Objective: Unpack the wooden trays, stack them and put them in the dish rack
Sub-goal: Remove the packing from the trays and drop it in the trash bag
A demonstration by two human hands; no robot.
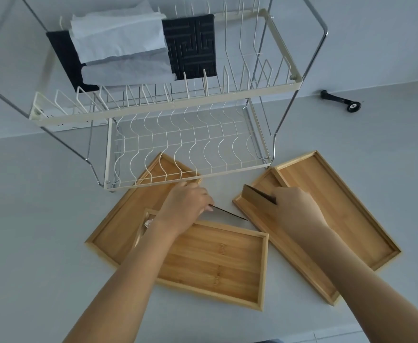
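Four wooden trays lie on the white table [42, 243] before the two-tier dish rack [168, 112]: a left tray [128, 211] partly under the rack, a front tray [215, 263], and a long tray [289, 248] with a right tray [339, 206] overlapping it. All are pale, rectangular, low-rimmed. The left hand [185, 209] pinches a thin dark strip [227, 213]; the right hand [294, 204] grips a small wooden piece [255, 194].

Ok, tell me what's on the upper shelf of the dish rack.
On the dish rack's upper shelf, white paper covers part of a black patterned mat; what's beneath them is hidden.
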